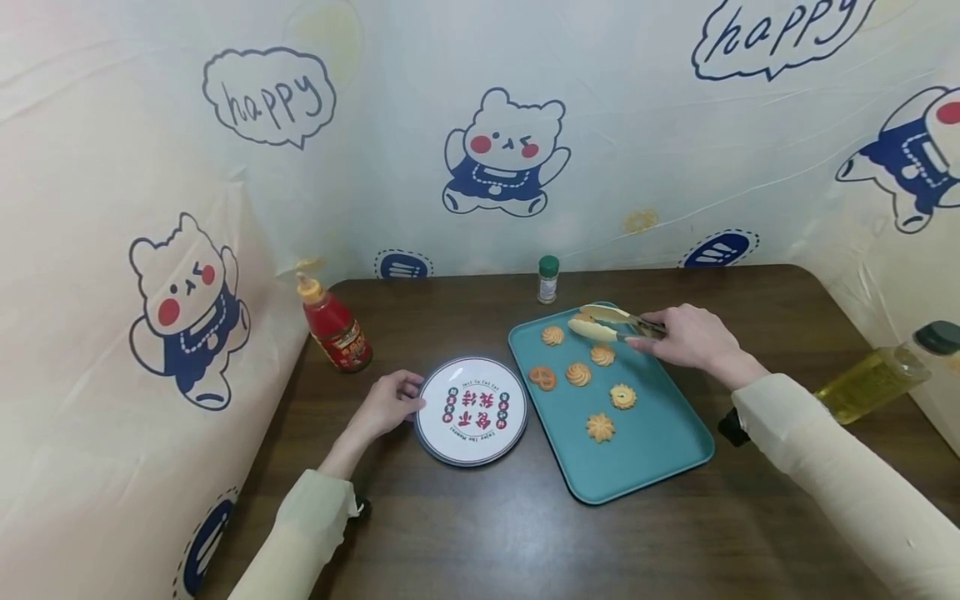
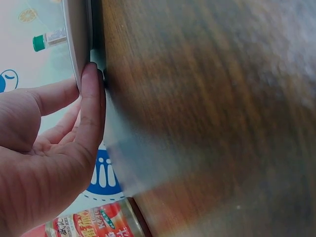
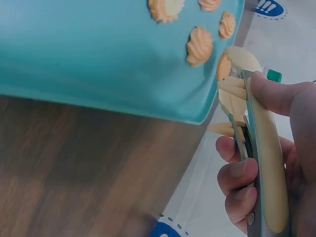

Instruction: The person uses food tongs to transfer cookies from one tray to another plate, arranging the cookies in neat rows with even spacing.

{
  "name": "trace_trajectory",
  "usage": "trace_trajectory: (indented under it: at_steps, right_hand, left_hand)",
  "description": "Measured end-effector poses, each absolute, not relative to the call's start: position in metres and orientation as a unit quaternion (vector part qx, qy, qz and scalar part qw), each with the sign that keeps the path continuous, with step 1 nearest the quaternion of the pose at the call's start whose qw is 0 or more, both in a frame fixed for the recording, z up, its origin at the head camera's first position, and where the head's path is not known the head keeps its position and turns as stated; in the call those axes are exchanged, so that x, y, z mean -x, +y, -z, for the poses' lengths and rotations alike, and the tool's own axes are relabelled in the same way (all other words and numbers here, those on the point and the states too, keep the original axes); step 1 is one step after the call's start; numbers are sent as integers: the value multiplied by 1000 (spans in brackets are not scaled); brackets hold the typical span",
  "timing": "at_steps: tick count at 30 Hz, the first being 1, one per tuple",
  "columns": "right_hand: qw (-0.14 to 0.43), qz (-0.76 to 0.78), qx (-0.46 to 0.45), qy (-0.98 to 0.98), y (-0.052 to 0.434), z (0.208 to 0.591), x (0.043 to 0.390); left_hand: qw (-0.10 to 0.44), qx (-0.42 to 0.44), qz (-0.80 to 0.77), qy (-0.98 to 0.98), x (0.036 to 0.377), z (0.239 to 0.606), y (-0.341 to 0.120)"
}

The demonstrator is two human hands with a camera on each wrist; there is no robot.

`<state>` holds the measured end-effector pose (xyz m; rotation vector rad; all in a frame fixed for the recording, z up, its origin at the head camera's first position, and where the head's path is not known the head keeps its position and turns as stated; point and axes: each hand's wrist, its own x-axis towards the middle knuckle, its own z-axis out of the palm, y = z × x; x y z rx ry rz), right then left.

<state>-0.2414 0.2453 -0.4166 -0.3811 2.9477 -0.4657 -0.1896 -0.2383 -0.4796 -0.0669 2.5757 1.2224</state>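
My left hand (image 1: 390, 404) pinches the left rim of a round white plate (image 1: 472, 450) with red and green lettering; in the left wrist view the thumb lies on one face and fingers on the other. My right hand (image 1: 693, 336) grips food tongs (image 1: 594, 331) with cream tips and metal arms. The tips are parted, at the far end of a teal tray (image 1: 637, 467). A cookie (image 1: 582, 317) is partly hidden by the tips; whether they touch it I cannot tell. Several other cookies lie on the tray, among them a pretzel-shaped one (image 1: 542, 377) and a flower-shaped one (image 1: 600, 427).
A red sauce bottle (image 1: 341, 333) with a yellow top stands at the table's left edge. A small green-capped jar (image 1: 548, 281) is behind the tray. An oil bottle (image 1: 870, 385) stands on the right, beside my right forearm. Printed cloth (image 1: 405, 167) hangs around the brown table (image 1: 465, 533).
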Motion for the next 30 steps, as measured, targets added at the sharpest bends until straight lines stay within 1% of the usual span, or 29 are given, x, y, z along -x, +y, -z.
trace_trajectory:
  at_steps: [10,20,30]
  right_hand:
    - [43,155,157,974,215,409,236]
    - [27,158,222,962,169,408,227]
    - [34,152,270,950,122,415,215]
  left_hand:
    - [144,21,-428,892,189,480,-239]
    - [149,28,-428,891,187,479,-239]
    - [143,29,-431,891,187,477,-237]
